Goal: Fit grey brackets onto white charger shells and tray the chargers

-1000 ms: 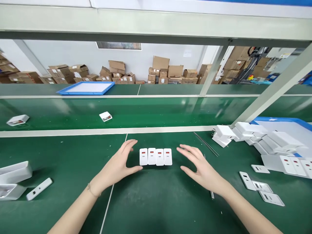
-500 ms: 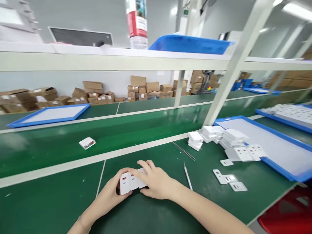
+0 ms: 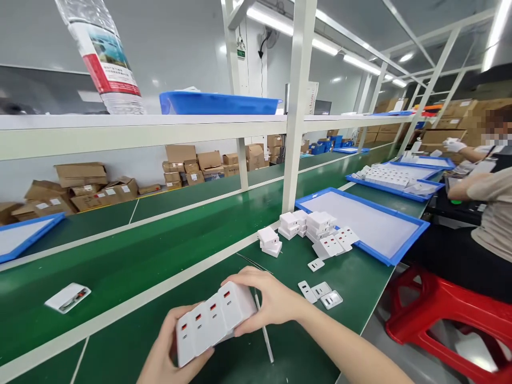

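Note:
A row of several white USB chargers point(image 3: 212, 320), each with a red port and a smaller slot on its face, is held tilted between both hands above the green bench. My left hand point(image 3: 170, 344) is closed round its left end, thumb below. My right hand point(image 3: 266, 298) grips the right end between thumb and fingers. Under the right hand a white pen-like tool point(image 3: 267, 341) lies on the bench, partly hidden. Thin metal tweezers point(image 3: 252, 262) lie just beyond it. Several small white faceplates point(image 3: 320, 289) are to the right.
Stacked white chargers point(image 3: 318, 224) stand by a blue-rimmed tray point(image 3: 400, 260) at the right. An opened white charger point(image 3: 69, 297) lies on the green belt point(image 3: 132, 272). A shelf post point(image 3: 294, 160) rises behind. A co-worker point(image 3: 494, 208) sits far right, near a red stool point(image 3: 432, 314).
The view has swung right, bringing the co-worker and stool into sight. The held row of chargers is nearer, showing more faces, and my right hand has moved onto its right end.

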`<state>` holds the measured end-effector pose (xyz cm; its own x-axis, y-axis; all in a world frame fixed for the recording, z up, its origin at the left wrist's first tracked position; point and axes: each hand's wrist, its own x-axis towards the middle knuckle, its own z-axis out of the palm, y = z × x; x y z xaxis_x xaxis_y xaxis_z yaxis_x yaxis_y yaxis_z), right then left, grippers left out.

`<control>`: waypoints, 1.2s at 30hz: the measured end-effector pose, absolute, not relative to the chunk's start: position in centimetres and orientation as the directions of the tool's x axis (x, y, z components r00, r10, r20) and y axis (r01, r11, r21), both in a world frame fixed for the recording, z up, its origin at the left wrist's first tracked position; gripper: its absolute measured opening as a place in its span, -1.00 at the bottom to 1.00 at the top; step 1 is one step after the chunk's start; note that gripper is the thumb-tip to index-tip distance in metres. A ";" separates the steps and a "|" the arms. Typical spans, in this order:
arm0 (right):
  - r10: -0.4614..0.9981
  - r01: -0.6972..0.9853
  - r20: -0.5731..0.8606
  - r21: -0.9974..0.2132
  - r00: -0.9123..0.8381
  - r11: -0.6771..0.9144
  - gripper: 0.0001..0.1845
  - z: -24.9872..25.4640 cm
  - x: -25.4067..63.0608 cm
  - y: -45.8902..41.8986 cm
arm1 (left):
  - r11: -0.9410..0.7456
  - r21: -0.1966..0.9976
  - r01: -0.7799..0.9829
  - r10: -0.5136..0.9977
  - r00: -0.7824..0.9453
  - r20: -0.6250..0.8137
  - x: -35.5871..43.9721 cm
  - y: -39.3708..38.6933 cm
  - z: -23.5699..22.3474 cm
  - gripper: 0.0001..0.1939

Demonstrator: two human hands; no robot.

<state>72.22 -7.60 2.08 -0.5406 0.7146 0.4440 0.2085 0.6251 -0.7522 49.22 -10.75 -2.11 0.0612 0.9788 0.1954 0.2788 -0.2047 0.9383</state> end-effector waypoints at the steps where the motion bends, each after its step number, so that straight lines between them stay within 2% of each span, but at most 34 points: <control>1: 0.719 0.212 0.445 -0.753 -0.534 0.623 -0.19 2.9 73.6 -8.1 | -0.213 0.954 0.211 0.975 0.102 0.196 51.1 -10.4 -1.9 -0.44; 4: 0.766 0.307 0.344 -0.768 -0.542 0.562 -0.13 4.4 78.0 -9.6 | -0.168 0.984 0.054 0.954 0.262 0.148 56.5 -9.3 -2.4 -0.47; 6: 0.822 0.400 0.249 -0.777 -0.513 0.485 -0.12 4.5 80.8 -10.9 | -0.107 0.994 0.010 0.912 0.399 0.094 59.6 -8.6 -3.0 -0.46; 8: 0.873 0.467 0.193 -0.783 -0.447 0.412 -0.10 4.3 83.7 -12.3 | -0.063 0.998 0.013 0.858 0.512 0.047 62.4 -8.1 -3.3 -0.45; 11: 0.922 0.531 0.200 -0.769 -0.331 0.357 -0.06 4.5 88.0 -14.4 | -0.041 0.997 0.064 0.769 0.639 -0.010 66.8 -7.5 -2.7 -0.41; 16: 0.954 0.645 0.172 -0.706 -0.247 0.294 -0.13 8.8 96.8 -15.9 | -0.063 0.998 -0.024 0.689 0.722 0.060 78.1 -6.7 0.0 -0.37; 22: 0.986 0.830 -0.055 -0.548 -0.159 0.104 -0.09 14.3 109.7 -13.4 | -0.113 0.991 -0.073 0.656 0.744 0.129 95.2 -5.8 1.5 -0.50; 27: 0.983 0.892 -0.180 -0.449 -0.042 -0.044 0.02 11.8 117.4 -9.7 | -0.250 0.962 0.111 0.725 0.680 0.110 103.3 -4.8 -0.5 -0.58; 32: 0.981 0.883 -0.177 -0.469 -0.076 -0.016 -0.21 7.4 119.6 -8.2 | -0.416 0.828 0.377 0.767 0.634 0.096 105.3 -4.6 -2.6 -0.52; 36: 0.989 0.874 -0.121 -0.485 -0.087 0.017 -0.22 6.4 119.1 -8.7 | -0.492 0.727 0.479 0.771 0.627 0.108 105.1 -4.3 -3.0 -0.55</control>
